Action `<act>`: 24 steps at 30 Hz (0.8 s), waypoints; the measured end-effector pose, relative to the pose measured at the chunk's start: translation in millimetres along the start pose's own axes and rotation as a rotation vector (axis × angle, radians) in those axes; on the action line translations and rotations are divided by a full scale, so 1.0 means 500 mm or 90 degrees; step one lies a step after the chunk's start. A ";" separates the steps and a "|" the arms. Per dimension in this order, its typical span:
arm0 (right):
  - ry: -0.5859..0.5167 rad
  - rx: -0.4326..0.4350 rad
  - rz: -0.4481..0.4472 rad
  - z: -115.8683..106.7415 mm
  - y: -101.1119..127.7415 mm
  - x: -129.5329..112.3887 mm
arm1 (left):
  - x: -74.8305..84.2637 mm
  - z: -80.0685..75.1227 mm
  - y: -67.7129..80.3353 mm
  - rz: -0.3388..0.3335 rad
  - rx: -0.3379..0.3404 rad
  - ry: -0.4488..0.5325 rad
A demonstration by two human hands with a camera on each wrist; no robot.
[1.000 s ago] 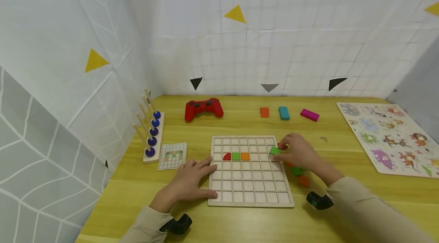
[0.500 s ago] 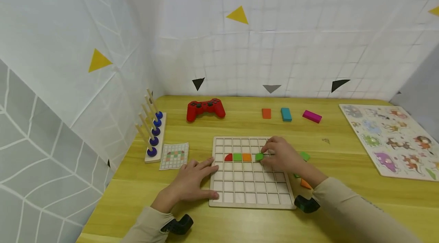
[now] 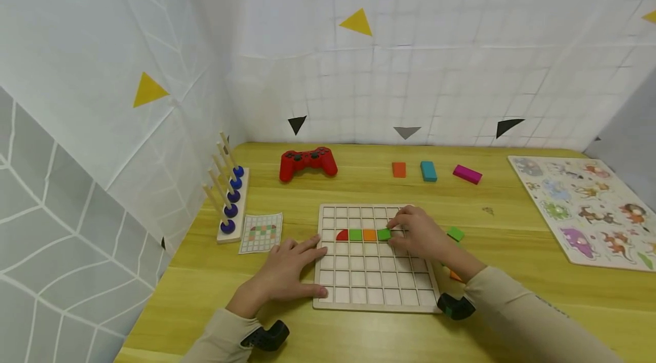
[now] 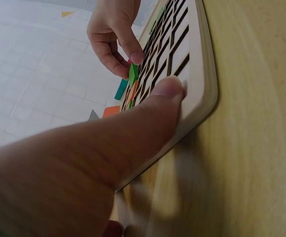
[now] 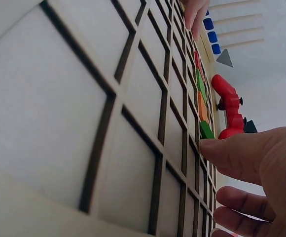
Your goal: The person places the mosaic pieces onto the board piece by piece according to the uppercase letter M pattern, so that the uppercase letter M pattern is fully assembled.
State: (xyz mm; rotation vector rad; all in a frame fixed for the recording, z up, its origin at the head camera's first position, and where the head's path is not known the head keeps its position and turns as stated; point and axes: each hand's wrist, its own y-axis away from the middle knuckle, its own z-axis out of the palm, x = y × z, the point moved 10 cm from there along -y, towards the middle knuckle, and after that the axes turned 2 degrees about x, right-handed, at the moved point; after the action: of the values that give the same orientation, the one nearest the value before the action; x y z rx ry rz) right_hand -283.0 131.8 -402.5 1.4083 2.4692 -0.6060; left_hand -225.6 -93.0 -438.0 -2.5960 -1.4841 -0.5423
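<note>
A wooden grid board (image 3: 374, 306) lies on the yellow table. In its third row sit a red half-round piece (image 3: 341, 235), a green square (image 3: 355, 234), an orange square (image 3: 369, 234) and a second green square (image 3: 383, 233). My right hand (image 3: 415, 232) pinches that second green square (image 5: 205, 130) at the cell beside the orange one. My left hand (image 3: 289, 269) lies flat on the table, fingers straight, pressing the board's left edge (image 4: 202, 94). The green piece (image 4: 133, 73) shows between the right fingertips in the left wrist view.
Loose green (image 3: 455, 233) and orange (image 3: 455, 276) pieces lie right of the board. A pattern card (image 3: 261, 232) and a peg rack with blue beads (image 3: 229, 198) stand left. A red game controller (image 3: 307, 162), three coloured blocks (image 3: 428, 171) and an animal puzzle (image 3: 589, 209) lie farther back and right.
My right hand carried the green square leftward from the board's right edge to the cell next to the orange square. The left hand stayed put.
</note>
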 end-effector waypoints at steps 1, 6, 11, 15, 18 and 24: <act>0.001 0.001 -0.001 -0.001 0.001 -0.001 | -0.001 0.001 0.000 -0.001 0.000 0.000; 0.002 0.009 0.001 -0.002 0.001 0.000 | -0.003 0.002 -0.002 -0.004 0.000 -0.002; 0.006 0.011 -0.009 -0.001 -0.001 0.000 | -0.002 0.003 -0.002 -0.001 0.001 0.000; 0.006 0.006 -0.014 0.000 -0.001 0.001 | -0.002 0.003 -0.001 0.000 0.000 0.002; 0.002 0.005 -0.018 0.000 -0.001 0.001 | -0.001 0.003 -0.001 -0.002 0.000 0.001; -0.015 0.022 0.019 -0.032 -0.002 0.029 | 0.001 0.001 0.000 0.001 0.002 -0.002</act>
State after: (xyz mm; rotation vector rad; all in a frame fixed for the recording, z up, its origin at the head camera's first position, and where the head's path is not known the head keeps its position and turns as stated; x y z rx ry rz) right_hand -291.3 149.7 -393.7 1.4408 2.4264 -0.6579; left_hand -225.4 -92.7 -438.2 -2.5966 -1.4832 -0.5357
